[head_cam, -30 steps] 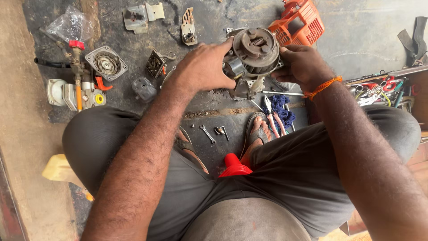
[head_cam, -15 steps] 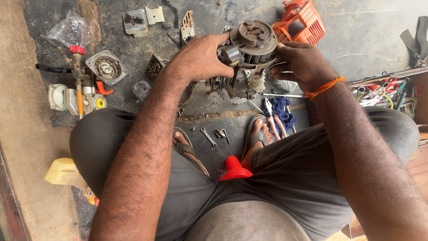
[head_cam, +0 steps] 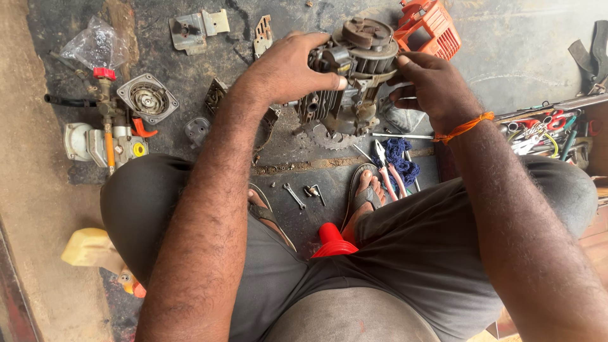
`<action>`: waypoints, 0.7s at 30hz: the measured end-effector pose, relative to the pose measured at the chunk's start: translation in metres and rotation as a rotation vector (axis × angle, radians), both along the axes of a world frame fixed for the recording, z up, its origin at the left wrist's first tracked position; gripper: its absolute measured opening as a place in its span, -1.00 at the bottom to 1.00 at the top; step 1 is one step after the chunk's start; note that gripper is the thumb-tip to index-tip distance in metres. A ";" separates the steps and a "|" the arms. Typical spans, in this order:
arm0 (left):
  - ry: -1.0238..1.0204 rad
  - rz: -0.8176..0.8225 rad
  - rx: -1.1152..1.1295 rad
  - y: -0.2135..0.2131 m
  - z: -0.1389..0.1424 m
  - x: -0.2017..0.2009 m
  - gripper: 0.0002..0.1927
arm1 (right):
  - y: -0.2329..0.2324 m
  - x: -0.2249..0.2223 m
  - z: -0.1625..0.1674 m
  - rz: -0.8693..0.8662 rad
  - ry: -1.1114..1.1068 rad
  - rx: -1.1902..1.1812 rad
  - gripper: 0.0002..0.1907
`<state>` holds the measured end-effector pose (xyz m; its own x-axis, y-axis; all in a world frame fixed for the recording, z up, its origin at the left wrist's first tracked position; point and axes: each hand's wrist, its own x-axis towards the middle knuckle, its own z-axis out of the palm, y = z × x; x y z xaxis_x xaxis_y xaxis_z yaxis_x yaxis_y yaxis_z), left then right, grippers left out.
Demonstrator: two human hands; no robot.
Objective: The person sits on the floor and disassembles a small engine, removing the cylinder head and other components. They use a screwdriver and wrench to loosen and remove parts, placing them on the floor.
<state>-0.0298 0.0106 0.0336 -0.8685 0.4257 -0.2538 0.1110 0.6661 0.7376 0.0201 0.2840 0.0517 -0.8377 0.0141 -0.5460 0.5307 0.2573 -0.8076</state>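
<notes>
1. Head view, main item: small engine [head_cam: 351,76], grey metal with dark round top, held up above the floor [head_cam: 494,57] between both hands, ahead of the knees.
2. Left hand [head_cam: 285,69]: fingers wrapped over the engine's left side, closed firmly on it.
3. Right hand [head_cam: 430,85]: fingers curled on the engine's right side, tips pressing the housing; orange thread at the wrist.
4. Handling note: best done with one hand bracing the engine while the other works, grip kept clear of the toothed edge below.
5. Floor, left: carburettor assembly [head_cam: 104,136], round pulley cover [head_cam: 147,98], plastic bag [head_cam: 98,44].
6. Floor, centre: small spanner [head_cam: 293,195], pliers [head_cam: 386,164], red funnel [head_cam: 332,240].
7. Floor, right: orange cover [head_cam: 434,28], open toolbox [head_cam: 551,130].
</notes>
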 end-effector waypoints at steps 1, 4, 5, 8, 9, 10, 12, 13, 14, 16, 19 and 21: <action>-0.004 -0.011 -0.011 -0.001 0.004 -0.001 0.03 | 0.001 0.000 0.001 0.014 -0.001 0.011 -0.56; -0.092 -0.003 -0.095 -0.006 0.017 0.001 0.13 | 0.001 0.003 0.004 0.043 -0.005 0.014 -0.55; -0.133 -0.002 -0.082 -0.007 0.021 0.003 0.10 | 0.001 0.004 0.005 0.052 -0.003 0.008 -0.54; -0.243 -0.026 -0.076 -0.010 0.031 0.008 0.01 | -0.003 0.011 0.009 0.109 0.008 0.057 -0.54; -0.270 -0.052 -0.095 -0.012 0.033 0.009 -0.02 | -0.004 0.013 0.011 0.127 0.014 0.076 -0.55; -0.298 -0.077 -0.114 -0.013 0.035 0.010 -0.05 | -0.005 0.016 0.013 0.145 0.020 0.095 -0.55; -0.333 -0.125 -0.120 -0.017 0.038 0.014 -0.11 | -0.008 0.020 0.016 0.174 0.000 0.111 -0.54; -0.349 -0.149 -0.123 -0.019 0.039 0.015 -0.14 | -0.009 0.021 0.017 0.183 -0.022 0.109 -0.53; -0.354 -0.158 -0.142 -0.020 0.039 0.017 -0.14 | -0.010 0.021 0.018 0.193 -0.041 0.108 -0.52; -0.371 -0.179 -0.177 -0.023 0.038 0.024 -0.14 | -0.013 0.023 0.019 0.239 -0.089 0.104 -0.54; -0.220 -0.171 -0.181 -0.025 0.037 0.036 0.02 | -0.015 0.024 0.018 0.283 -0.102 0.122 -0.57; -0.215 -0.171 -0.229 -0.026 0.037 0.041 -0.06 | -0.014 0.025 0.016 0.276 -0.105 0.113 -0.58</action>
